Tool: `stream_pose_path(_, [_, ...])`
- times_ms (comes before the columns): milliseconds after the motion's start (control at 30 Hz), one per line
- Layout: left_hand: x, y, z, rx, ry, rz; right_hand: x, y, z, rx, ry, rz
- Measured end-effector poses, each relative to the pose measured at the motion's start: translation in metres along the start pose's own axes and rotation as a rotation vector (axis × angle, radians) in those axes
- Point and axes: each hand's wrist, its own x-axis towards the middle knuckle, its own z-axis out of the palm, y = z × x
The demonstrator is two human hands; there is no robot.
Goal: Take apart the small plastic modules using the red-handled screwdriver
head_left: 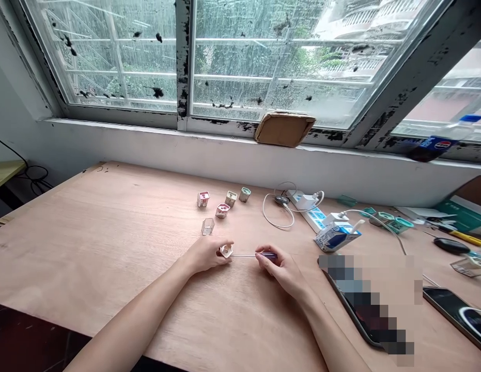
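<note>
My left hand (pixel 206 256) pinches a small white plastic cap (pixel 226 251) with a reddish centre. My right hand (pixel 282 271) holds a thin clear rod (pixel 246 255) with a dark purple section (pixel 266 255) by the fingers. The rod's left tip reaches the cap, though the contact is too small to see. Beyond the hands, on the plywood table (pixel 108 232), stand two pink-topped plastic blocks (pixel 222 210), a beige one (pixel 231 199), a green one (pixel 244 194) and a clear one (pixel 207 226).
Right of the hands lie a white power strip (pixel 308 212) with white cables, a milk carton (pixel 336 236), a censored phone (pixel 364 310) and another phone (pixel 457 315). Teal plastic pieces (pixel 395 225) sit further right. The table's back stops at a windowsill (pixel 147 139).
</note>
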Motion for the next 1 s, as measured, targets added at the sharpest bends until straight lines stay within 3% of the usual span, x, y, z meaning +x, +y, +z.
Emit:
stream_pose_path(133, [-0.0003,0.0004,-0.001,-0.021,0.002,-0.008,-0.0016,-0.0015,0.0006,0.04,-0.012,0.017])
stream_pose_path(333, [0.0001,-0.0033,-0.0012,-0.058,0.0,0.006,-0.0008,0.0034,-0.0005,-0.108,-0.019,0.007])
stream_pose_path(533, [-0.0002,-0.0022,-0.0016,-0.061,-0.005,-0.017,-0.0027,-0.0038,0.0026,0.01,0.01,0.014])
stream_pose_path(767, [-0.0002,0.001,-0.003,-0.066,-0.003,-0.038,0.0001,-0.0014,0.0008,-0.09,-0.012,-0.007])
stream_pose_path(1000, [0.0,-0.0026,-0.0021,-0.045,-0.002,-0.01,-0.0014,-0.0021,0.002,-0.015,0.004,0.019])
